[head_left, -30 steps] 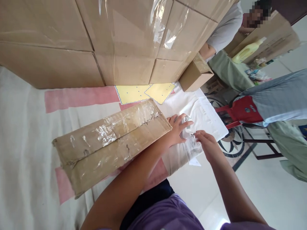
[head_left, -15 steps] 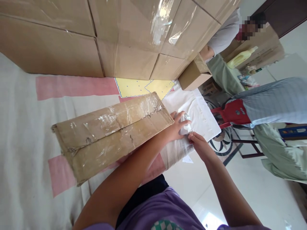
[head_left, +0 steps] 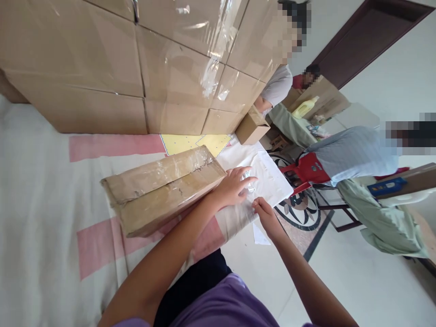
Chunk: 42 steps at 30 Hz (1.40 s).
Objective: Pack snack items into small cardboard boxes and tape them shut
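Observation:
My left hand (head_left: 235, 187) curls its spread fingers around a small clear, shiny object (head_left: 249, 181) above the white end of the table; its kind is not plain. Close by on the right, my right hand (head_left: 265, 212) is closed in a pinch, a short gap from that object. Whatever lies between its fingertips is too small to make out. A long cardboard box (head_left: 166, 186) with clear tape along its seam lies on the cloth, beside my left hand and forearm.
Stacked, taped cartons (head_left: 105, 106) wall off the table's far side. A smaller carton (head_left: 252, 126) stands at their right end, near yellow sheets (head_left: 180, 144). Beyond the table edge are a red chair (head_left: 311, 168), a green-covered table (head_left: 361, 211) and several people.
My right hand has drawn slightly away from the clear object, which stays in my left hand. The view has shifted, bringing more of the room and another person into sight.

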Tool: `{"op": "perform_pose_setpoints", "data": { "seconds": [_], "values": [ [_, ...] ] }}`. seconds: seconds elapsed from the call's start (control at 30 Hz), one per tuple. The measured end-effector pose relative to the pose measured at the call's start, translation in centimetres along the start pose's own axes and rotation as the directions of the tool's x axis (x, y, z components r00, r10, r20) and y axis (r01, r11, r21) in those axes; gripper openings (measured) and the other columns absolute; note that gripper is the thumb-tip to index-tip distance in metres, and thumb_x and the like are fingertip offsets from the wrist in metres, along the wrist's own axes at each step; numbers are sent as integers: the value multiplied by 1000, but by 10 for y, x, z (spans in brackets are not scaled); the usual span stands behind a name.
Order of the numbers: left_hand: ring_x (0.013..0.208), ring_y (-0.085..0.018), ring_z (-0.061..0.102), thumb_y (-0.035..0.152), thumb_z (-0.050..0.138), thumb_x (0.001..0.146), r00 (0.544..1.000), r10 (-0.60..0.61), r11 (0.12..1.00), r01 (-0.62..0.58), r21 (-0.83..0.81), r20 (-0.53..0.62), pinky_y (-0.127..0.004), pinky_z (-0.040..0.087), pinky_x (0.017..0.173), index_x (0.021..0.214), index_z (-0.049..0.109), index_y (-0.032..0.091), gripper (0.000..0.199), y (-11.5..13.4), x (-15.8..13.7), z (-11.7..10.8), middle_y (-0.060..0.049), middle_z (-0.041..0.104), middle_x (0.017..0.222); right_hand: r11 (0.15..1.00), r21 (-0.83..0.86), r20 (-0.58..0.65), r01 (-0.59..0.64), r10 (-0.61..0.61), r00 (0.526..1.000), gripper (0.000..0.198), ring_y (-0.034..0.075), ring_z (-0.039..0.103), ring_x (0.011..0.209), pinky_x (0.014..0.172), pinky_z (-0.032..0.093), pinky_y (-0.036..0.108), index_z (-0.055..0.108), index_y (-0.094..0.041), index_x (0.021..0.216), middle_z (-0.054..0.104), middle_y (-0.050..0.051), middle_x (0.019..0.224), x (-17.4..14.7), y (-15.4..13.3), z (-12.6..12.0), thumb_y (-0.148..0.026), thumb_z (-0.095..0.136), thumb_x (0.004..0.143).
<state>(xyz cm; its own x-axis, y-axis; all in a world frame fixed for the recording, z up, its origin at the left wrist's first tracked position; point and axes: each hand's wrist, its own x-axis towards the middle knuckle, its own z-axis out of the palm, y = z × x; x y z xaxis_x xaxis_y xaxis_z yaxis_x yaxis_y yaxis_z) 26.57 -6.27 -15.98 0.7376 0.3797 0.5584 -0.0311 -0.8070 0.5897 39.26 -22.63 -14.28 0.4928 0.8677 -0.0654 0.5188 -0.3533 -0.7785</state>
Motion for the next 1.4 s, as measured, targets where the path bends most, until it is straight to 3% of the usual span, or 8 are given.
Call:
{"op": "perform_pose_setpoints", "data": {
  "seconds": [0.13,0.3,0.43,0.6,0.8,1.03,1.27,1.4],
  "values": [
    [105,-18,68,21,57,95,994,-102,955,86,-283,-45,-33,54,95,120,66,27,27,54,-20,-38,-3,72,117,958,52,14,282,-283,959,24,19,46,79,73,40,33,51,-23,88,47,1,84,-27,-33,6,-41,45,104],
    [97,-18,68,20,76,84,871,-416,895,343,-284,-260,-32,56,88,109,67,27,28,102,-99,-63,1,73,103,728,150,178,669,-685,706,13,20,53,89,78,46,34,57,-24,101,52,5,95,-36,-63,43,-19,45,102],
    [81,-16,68,22,75,89,784,-452,892,403,-203,-425,-32,55,77,93,68,25,9,109,-149,-73,2,73,86,670,266,304,693,-741,599,15,19,55,88,75,48,33,58,-23,102,52,6,94,-42,-79,73,-14,45,100],
    [72,-18,67,16,70,92,797,-275,931,360,57,-538,-35,53,66,89,68,25,9,123,-174,-83,-1,73,83,736,276,408,618,-672,618,12,17,55,75,66,45,32,62,-23,94,57,3,81,-50,-86,90,-23,51,101],
    [60,-21,60,15,71,87,457,56,888,383,254,-888,-38,48,52,89,70,26,11,150,-207,-142,-1,67,74,520,-184,-109,834,-854,508,27,28,59,96,88,46,48,67,-24,118,68,9,100,4,-101,68,-25,64,91],
    [68,-14,65,26,75,86,510,-545,579,803,142,-666,-27,52,65,83,70,24,6,148,-182,-229,3,72,77,300,176,-44,937,-949,312,27,34,53,135,111,45,59,68,-27,121,66,7,136,104,-152,93,-31,61,96],
    [83,-17,67,28,61,95,575,-772,512,815,271,-270,-30,50,76,90,70,26,11,130,-133,-242,2,76,90,323,408,-247,854,-862,443,20,32,63,123,104,51,57,71,-28,112,69,10,131,107,-137,124,-25,62,94],
    [76,-16,65,26,62,96,532,-797,417,827,377,-287,-34,46,80,90,68,27,9,130,-124,-231,6,76,88,332,429,-242,840,-854,461,11,32,65,121,104,51,59,72,-26,101,75,9,114,107,-135,125,-24,65,93]
  ]
}}
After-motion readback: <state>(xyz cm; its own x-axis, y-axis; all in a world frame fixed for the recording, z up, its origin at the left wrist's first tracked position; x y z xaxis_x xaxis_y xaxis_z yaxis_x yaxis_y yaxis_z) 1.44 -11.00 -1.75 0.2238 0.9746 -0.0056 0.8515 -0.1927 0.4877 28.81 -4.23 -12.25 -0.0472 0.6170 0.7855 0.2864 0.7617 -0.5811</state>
